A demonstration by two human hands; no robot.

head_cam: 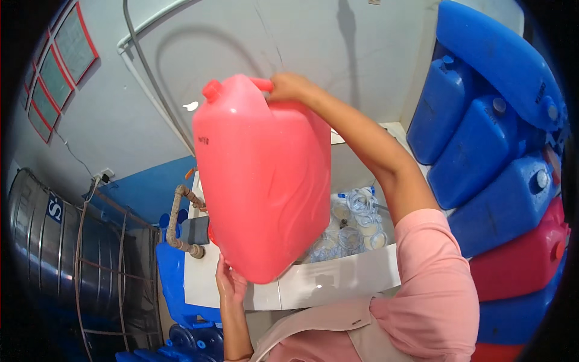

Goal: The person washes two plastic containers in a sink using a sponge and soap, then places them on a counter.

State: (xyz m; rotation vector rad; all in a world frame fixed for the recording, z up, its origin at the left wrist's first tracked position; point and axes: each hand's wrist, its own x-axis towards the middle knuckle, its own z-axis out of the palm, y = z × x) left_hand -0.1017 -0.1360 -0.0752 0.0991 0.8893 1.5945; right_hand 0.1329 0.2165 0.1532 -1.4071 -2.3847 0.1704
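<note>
A large pink plastic jerrycan (258, 176) is held up in front of me, tilted over the tiled ledge (258, 294). Its pink screw cap (211, 90) is on, at the upper left, and one side bears small dark writing. My right hand (289, 88) grips the handle at the top. Down at the lower end, my left hand (233, 283) supports the jerrycan from the left, its fingers partly hidden behind it. To the right of the jerrycan, several clear plastic containers (350, 237) sit in the tiled basin, partly covered from view.
Several blue jerrycans (475, 149) and a dark pink one (520, 262) line the right side. A pipe (174, 221) rises from the ledge's left end. Further left stand a metal tank (49, 244) and a thin metal frame (79, 258). Blue containers (194, 339) lie below.
</note>
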